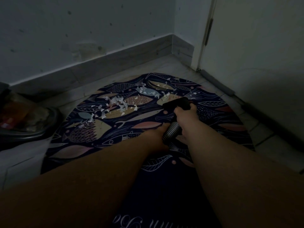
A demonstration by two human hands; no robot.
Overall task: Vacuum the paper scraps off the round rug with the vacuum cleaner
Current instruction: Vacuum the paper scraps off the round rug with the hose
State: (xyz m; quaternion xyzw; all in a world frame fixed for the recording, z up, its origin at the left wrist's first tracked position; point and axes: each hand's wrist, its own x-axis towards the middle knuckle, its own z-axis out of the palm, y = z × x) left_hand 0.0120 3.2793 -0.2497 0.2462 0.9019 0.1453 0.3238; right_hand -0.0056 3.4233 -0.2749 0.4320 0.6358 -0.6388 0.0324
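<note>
Black vacuum nozzle [176, 103], sitting on fish-patterned round rug [218, 112]: we are clamping right hand [183, 114] just behind it, left hand [157, 133] around ribbed grey hose [171, 130]; white paper scraps [117, 102] are lying to its left.

A round fish-patterned rug [82, 132] lies in a dim corner. Paper scraps [118, 102] litter its far left part. Right of them, the right hand [184, 116] grips the black nozzle [176, 103] low over the rug. The left hand [158, 134] holds the ribbed hose [171, 131] just behind.
</note>
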